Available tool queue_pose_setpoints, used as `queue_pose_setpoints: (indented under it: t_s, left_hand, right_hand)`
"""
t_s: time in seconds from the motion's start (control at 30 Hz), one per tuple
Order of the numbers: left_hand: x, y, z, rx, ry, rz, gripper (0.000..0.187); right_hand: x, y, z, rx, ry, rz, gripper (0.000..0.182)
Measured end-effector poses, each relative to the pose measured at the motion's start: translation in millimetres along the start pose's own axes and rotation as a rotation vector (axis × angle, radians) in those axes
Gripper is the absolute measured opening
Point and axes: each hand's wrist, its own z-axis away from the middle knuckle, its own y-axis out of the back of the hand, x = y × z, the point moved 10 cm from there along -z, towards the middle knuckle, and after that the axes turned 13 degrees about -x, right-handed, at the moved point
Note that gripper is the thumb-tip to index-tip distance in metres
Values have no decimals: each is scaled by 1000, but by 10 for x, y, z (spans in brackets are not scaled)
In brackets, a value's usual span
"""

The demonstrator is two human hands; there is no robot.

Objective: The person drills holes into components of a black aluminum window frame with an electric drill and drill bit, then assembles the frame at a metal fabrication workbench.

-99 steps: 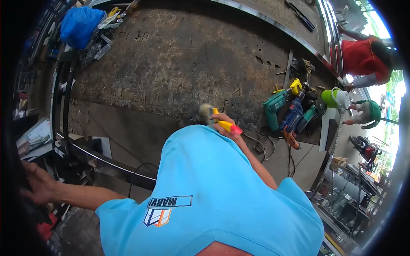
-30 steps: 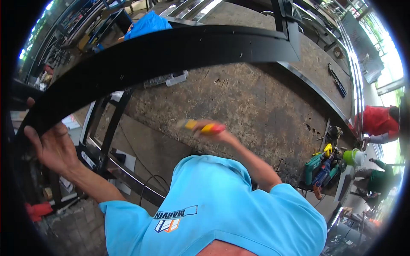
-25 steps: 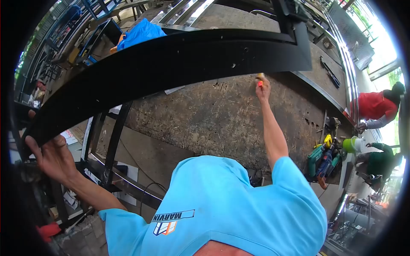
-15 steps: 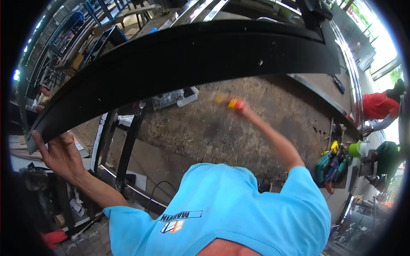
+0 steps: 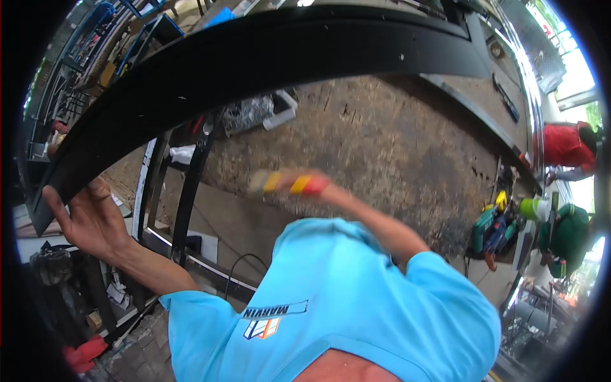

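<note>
A long black metal frame (image 5: pixel 273 60) with an angled corner spans the upper part of the view, bowed by the lens. My left hand (image 5: pixel 95 219) grips its left end, thumb on the near edge and fingers curled behind. Above the brown worktable (image 5: pixel 382 140), my right hand (image 5: pixel 286 181) is smeared by motion and does not touch the frame. Yellow and red bands show at its wrist, and a yellowish patch near its fingers; whether it holds something I cannot make out.
A plastic-wrapped bundle (image 5: pixel 249 114) lies beyond my right hand. Dark metal bars (image 5: pixel 194 191) stand at left. Green power tools (image 5: pixel 490 232) lie at the table's right edge, near a green-and-white bucket (image 5: pixel 533 208). Two people, in red (image 5: pixel 566 145) and green (image 5: pixel 569 232), are at the far right.
My right hand has swept left and nearer to my body across the table. The black frame appears higher in the view, with my left hand still gripping its end.
</note>
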Motion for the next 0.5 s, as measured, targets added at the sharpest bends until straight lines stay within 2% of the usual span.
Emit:
queue_pose_setpoints:
  t_s: [0.07, 0.1, 0.13, 0.17, 0.23, 0.27, 0.3, 0.33, 0.37, 0.4, 0.43, 0.47, 0.5]
  left_hand:
    - [0, -95, 57, -80, 53, 17, 55]
    - [49, -102, 116, -54, 33, 25, 55]
    - [93, -101, 182, -27, 13, 35, 54]
    - [155, -56, 247, -4, 0, -12, 54]
    - [112, -40, 267, -18, -20, -9, 54]
    - [75, -12, 260, -21, -43, -12, 54]
    - [-1, 12, 231, -69, -26, 0, 54]
    - [-81, -3, 216, -77, -21, 25, 54]
    - [-169, -55, 147, -119, -30, 27, 53]
    - [-286, -100, 31, -175, -38, 43, 51]
    - [-321, -100, 30, -184, -6, 14, 51]
    - [-191, 170, 133, -145, -43, -109, 56]
    - [-65, 499, 292, 151, -76, -222, 56]
  right_hand:
    - [359, 1268, 908, 523, -87, -165, 23]
    - [749, 1844, 1576, 802, -250, 23, 23]
    - [368, 2196, 1991, 979, -325, 678, 29]
    - [181, 2107, 1976, 990, -332, 684, 29]
    - [305, 1665, 2014, 838, -1244, 461, 29]
    - [744, 1073, 1669, 574, -1160, 565, 33]
    - [692, 466, 1256, 665, -900, 501, 28]
    - [531, -438, 504, 189, -265, 503, 24]
    - [-115, -716, 80, -64, -189, -397, 18]
    - [-254, -928, 2, -206, -237, -682, 24]
    - [-159, -705, 59, -139, -246, -642, 24]
    - [-111, -104, 281, 167, -119, -387, 24]
    - [-176, 380, 706, 471, -5, -119, 24]
